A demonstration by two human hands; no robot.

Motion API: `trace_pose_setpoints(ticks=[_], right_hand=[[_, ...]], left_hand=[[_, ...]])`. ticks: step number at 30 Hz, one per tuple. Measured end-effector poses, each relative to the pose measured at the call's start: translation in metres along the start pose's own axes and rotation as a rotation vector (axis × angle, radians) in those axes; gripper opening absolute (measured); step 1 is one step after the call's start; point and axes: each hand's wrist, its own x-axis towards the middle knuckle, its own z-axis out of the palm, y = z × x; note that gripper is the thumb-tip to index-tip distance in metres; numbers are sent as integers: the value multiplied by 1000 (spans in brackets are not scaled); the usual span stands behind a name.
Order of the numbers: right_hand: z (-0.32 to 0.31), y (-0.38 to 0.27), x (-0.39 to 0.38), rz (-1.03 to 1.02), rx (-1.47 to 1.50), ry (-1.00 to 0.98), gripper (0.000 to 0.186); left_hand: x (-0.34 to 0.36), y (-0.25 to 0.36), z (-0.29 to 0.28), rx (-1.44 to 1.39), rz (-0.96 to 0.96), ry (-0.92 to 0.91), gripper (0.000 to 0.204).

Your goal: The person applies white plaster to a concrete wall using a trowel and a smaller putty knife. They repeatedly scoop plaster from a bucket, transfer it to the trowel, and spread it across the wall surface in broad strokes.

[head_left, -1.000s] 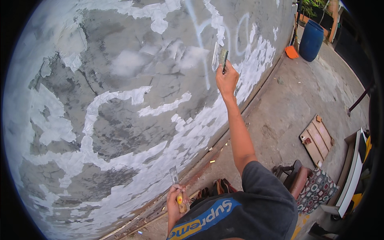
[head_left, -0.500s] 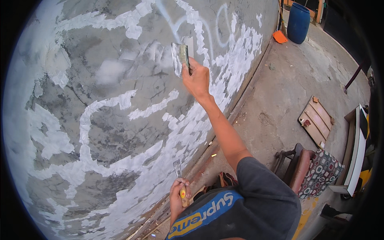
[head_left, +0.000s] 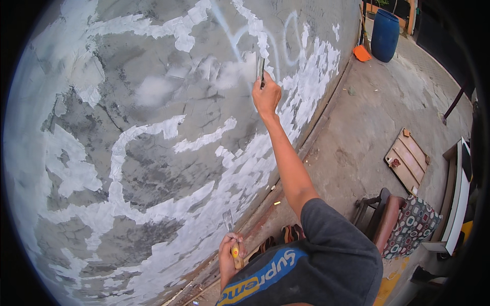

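My right hand (head_left: 266,98) is stretched out to the grey wall (head_left: 204,109), closed around a broad flat filling blade (head_left: 261,71). The blade shows nearly edge-on, so whether it touches the wall is hard to tell. White filler (head_left: 178,28) covers the wall in strips and patches, with a whitish smear beside the blade. Lower down, close to my body, my left hand (head_left: 226,255) grips a small putty knife by its yellow handle (head_left: 235,253). Its narrow metal blade (head_left: 227,221) points up along the wall.
Concrete floor (head_left: 347,137) runs along the wall's foot on the right. A blue barrel (head_left: 385,36) and an orange dustpan (head_left: 362,53) stand at the far end. Nearer are a wooden panel (head_left: 407,162), a chair with a patterned cushion (head_left: 412,227) and a white-edged board (head_left: 456,196).
My right hand has moved right along the wall, and the blade has turned from showing its broad face to nearly edge-on. My left hand keeps its hold on the putty knife.
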Motion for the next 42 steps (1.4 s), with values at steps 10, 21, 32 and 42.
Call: trace_pose_setpoints(ticks=[10, 21, 32, 42], right_hand=[[-24, -38, -47, -330, 109, -116, 35], [-9, -8, 11, -277, 9, 27, 25], [5, 40, 2, -243, 52, 182, 33], [-37, 30, -46, -276, 179, -365, 31]], left_hand=[[6, -7, -5, -24, -13, -9, 13], [12, -6, -3, -31, -28, 2, 12], [11, -9, -12, -28, -34, 30, 11], [31, -15, 0, 1, -93, -28, 10]])
